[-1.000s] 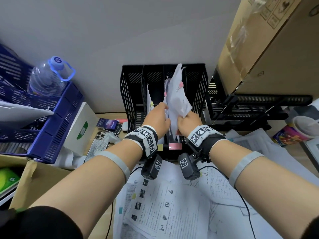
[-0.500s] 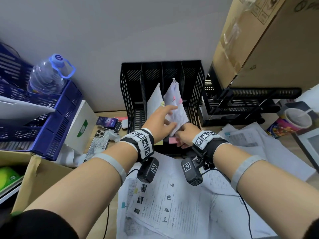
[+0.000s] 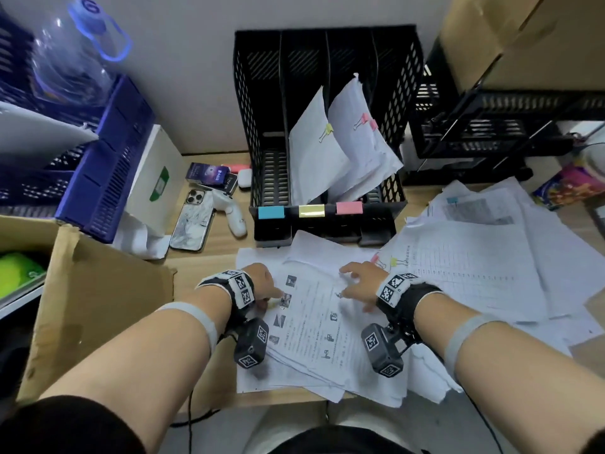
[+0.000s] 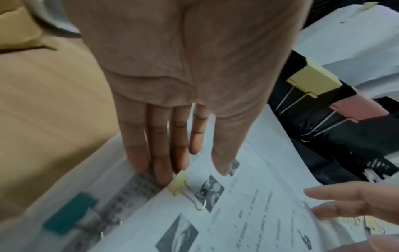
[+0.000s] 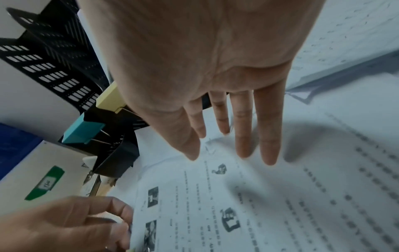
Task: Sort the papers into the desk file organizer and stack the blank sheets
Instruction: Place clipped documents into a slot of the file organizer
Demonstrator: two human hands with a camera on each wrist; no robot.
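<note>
Clearly, the left wrist view shows what the head view blurs: a yellow clip (image 4: 178,185) on the printed packet (image 4: 248,213), whose 9 o'clock edge my left grip (image 4: 183,76) pinches on the tabletop (image 4: 54,102). My right grip (image 5: 205,68) spreads wide just above it. At 12 o'clock, the organizer (image 3: 258,126) holds two clipped bundles (image 3: 311,152) and wears three coloured clips (image 3: 311,211).

Sheet (image 3: 314,326) print: too blurred to read. Box (image 3: 523,37), at 1 o'clock, cut by the top edge. Teal clip (image 4: 69,211) blurred.
</note>
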